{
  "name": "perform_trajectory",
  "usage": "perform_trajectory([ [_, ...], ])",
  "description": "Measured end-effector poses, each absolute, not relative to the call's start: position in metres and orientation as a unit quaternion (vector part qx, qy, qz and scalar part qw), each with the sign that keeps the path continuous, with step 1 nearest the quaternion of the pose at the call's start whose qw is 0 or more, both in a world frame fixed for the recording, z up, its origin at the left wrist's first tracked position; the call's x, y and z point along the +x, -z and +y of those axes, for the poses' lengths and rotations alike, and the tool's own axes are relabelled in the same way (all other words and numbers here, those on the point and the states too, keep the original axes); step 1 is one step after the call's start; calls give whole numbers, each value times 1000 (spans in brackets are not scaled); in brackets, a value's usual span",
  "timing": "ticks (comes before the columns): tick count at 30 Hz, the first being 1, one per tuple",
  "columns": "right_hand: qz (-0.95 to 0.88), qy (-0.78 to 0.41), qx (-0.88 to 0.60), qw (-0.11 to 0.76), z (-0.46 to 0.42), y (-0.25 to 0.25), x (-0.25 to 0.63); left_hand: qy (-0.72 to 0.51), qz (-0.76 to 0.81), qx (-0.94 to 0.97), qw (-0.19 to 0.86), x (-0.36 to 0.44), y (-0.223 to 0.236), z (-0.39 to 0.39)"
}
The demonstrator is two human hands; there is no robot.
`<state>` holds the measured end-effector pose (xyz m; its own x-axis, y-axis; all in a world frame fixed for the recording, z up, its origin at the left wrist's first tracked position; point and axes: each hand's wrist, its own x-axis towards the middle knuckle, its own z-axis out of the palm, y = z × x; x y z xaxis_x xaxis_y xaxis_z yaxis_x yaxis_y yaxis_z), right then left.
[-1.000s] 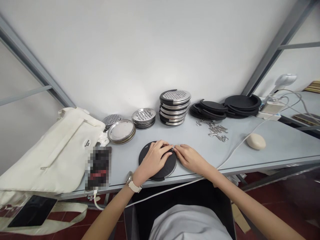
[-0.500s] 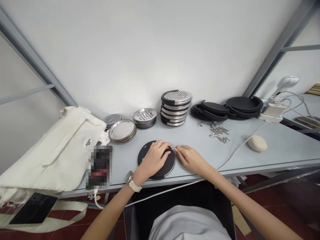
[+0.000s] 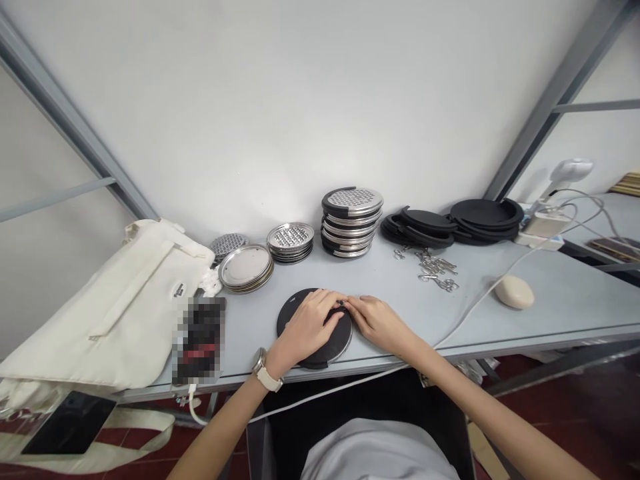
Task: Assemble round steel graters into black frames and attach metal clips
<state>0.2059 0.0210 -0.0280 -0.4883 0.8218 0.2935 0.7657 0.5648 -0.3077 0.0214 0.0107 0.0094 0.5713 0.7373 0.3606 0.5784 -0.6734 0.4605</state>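
Observation:
A black round grater holder [image 3: 300, 303] lies flat near the desk's front edge, a thin silver rim showing along its right side. My left hand [image 3: 310, 327] rests across it, thumb and fingers closing at its upper right edge. There my right hand [image 3: 373, 320] pinches a small metal clasp, mostly covered by the fingertips. The fingertips of both hands meet at that spot. Behind them stands a stack of round graters [image 3: 353, 200] in black holders. Loose metal clasps [image 3: 437, 267] lie in a pile to the right.
Black holders [image 3: 425, 217] are piled along the wall. Round grater plates [image 3: 290, 237] and metal discs [image 3: 245, 265] are stacked at left, beside a white bag [image 3: 125, 313] and a blurred-out device [image 3: 199, 340]. A white cable [image 3: 470, 307] crosses the desk near a beige rounded object [image 3: 515, 292].
My right hand's fingertips have come in against the holder's edge and my left fingers, covering more of the small metal clasp. The view has tilted slightly upward.

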Motion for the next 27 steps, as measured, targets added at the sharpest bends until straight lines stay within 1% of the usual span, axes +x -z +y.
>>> perform_trajectory([
  [7,-861,-63,-456,215,21,31,208,-271,406,856,170,19,-7,10],
  [15,-871,-50,-442,209,20,32,208,-268,365,878,156,20,-12,10],
  [27,-872,-44,-442,208,19,32,209,-253,350,890,145,19,-11,11],
])
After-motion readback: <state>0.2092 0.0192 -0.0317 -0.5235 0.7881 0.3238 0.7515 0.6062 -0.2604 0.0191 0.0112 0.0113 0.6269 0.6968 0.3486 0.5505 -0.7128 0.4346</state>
